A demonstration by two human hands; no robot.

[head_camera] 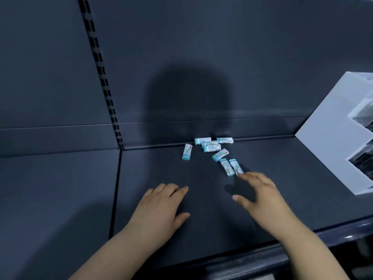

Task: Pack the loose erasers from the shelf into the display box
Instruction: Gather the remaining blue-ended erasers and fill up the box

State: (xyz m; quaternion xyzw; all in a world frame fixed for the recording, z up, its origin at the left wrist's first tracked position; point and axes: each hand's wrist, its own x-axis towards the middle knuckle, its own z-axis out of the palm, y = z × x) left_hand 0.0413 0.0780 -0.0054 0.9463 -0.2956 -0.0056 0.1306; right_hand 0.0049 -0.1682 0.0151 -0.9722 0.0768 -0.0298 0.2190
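Head view: eight loose erasers (212, 148) lie scattered on dark shelf (282, 178) at 12 o'clock from hands, some against back lip. Right hand (260, 195) spread open, holds nothing, fingertip just touching nearest eraser (236, 167), likely to pick it first. Left hand (161, 207) flat, palm down, empty, probably steadying. One white display box (333, 134) at 3 o'clock, interior mostly cut off

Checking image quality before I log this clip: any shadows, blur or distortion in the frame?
Head view: a large rounded shadow falls on the shelf back panel behind the erasers; the right hand is slightly motion-blurred; the white display box is cut off at the right edge, its contents smeared; wide-angle bending shows on the slotted upright.
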